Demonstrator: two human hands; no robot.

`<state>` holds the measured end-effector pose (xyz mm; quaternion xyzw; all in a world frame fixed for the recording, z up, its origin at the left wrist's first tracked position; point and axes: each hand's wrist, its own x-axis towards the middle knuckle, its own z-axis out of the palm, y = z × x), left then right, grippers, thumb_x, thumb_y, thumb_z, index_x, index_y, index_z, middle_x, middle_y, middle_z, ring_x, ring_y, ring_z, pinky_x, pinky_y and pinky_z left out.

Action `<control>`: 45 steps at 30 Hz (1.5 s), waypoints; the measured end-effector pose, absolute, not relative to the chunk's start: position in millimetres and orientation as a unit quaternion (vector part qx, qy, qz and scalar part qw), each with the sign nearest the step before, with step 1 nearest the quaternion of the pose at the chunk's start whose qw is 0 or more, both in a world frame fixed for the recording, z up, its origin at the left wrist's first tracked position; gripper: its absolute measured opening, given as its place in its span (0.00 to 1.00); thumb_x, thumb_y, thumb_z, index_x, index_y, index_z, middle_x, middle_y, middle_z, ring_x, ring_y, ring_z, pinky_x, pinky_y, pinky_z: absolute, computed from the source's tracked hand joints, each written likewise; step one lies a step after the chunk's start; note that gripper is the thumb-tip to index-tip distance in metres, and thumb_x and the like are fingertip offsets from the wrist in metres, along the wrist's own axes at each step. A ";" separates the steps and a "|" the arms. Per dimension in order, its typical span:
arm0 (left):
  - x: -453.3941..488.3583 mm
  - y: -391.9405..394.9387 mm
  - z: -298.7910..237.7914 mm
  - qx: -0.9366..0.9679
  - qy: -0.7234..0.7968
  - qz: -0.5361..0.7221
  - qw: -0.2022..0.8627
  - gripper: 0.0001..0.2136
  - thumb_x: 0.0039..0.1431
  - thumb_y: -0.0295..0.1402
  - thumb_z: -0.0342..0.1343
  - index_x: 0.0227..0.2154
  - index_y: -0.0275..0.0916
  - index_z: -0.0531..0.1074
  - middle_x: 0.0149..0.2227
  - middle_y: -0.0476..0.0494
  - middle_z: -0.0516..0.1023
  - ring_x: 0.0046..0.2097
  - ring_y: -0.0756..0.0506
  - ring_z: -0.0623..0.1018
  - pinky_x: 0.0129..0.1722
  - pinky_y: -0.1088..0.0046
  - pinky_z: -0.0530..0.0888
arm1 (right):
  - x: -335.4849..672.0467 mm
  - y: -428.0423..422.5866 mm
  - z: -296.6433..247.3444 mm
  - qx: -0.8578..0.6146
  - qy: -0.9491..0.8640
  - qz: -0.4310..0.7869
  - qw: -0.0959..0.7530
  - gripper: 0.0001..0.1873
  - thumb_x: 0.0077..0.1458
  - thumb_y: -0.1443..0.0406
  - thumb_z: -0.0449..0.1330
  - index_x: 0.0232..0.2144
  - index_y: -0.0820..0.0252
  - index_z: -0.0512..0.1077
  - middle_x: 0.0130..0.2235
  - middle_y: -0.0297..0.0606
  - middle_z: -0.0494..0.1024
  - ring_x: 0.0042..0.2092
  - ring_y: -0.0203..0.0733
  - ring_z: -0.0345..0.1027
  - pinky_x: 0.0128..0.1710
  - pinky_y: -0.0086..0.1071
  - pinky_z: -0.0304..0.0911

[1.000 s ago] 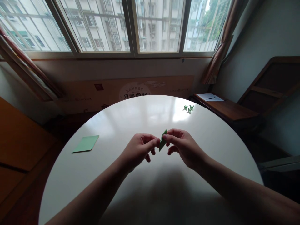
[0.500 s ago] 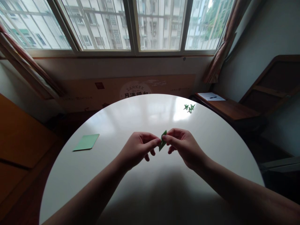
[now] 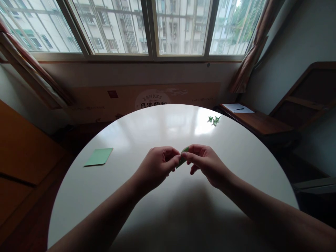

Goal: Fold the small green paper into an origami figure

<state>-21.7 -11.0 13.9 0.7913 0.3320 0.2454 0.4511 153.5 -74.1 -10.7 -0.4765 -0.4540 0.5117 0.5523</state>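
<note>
Both my hands meet above the middle of a round white table (image 3: 147, 210). My left hand (image 3: 157, 167) and my right hand (image 3: 207, 165) each pinch a small folded piece of green paper (image 3: 182, 158) between thumb and fingers. Only a sliver of the paper shows between the fingertips; the rest is hidden by my fingers. A flat stack of light green paper sheets (image 3: 99, 156) lies on the table to the left. A few small folded green paper figures (image 3: 214, 120) sit at the far right of the table.
A wooden side table (image 3: 259, 122) with a white sheet and a pen (image 3: 237, 108) stands to the right. A cardboard panel with printed lettering (image 3: 153, 99) leans under the windows (image 3: 157, 28). Curtains hang at both sides.
The green paper has been turned or folded down, so less of it shows between my fingertips. My hands have drawn slightly closer together. The view has shifted a little.
</note>
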 end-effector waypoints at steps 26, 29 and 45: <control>-16.7 -16.3 18.5 0.800 0.342 0.240 0.430 0.10 0.58 0.37 0.59 0.28 0.35 0.79 0.26 0.47 0.79 0.26 0.50 0.73 0.22 0.78 0.70 | 152.0 -75.4 -12.6 -0.484 -0.481 0.447 0.579 0.07 0.52 0.62 0.66 0.27 0.61 0.76 0.27 0.35 0.77 0.28 0.36 0.69 0.24 0.27 0.66; -17.0 -15.9 17.8 0.800 0.343 0.232 0.435 0.11 0.58 0.38 0.58 0.28 0.35 0.78 0.25 0.47 0.78 0.27 0.49 0.73 0.22 0.78 0.70 | 152.5 -75.6 -12.5 -0.487 -0.483 0.442 0.579 0.08 0.52 0.62 0.66 0.27 0.61 0.76 0.27 0.36 0.77 0.29 0.37 0.70 0.24 0.28 0.66; -20.1 -11.2 11.6 0.791 0.346 0.204 0.461 0.10 0.61 0.38 0.54 0.32 0.37 0.75 0.27 0.47 0.74 0.28 0.47 0.75 0.20 0.77 0.69 | 155.0 -72.9 -12.9 -0.499 -0.441 0.460 0.587 0.11 0.50 0.58 0.68 0.28 0.61 0.77 0.29 0.39 0.81 0.32 0.41 0.74 0.29 0.32 0.69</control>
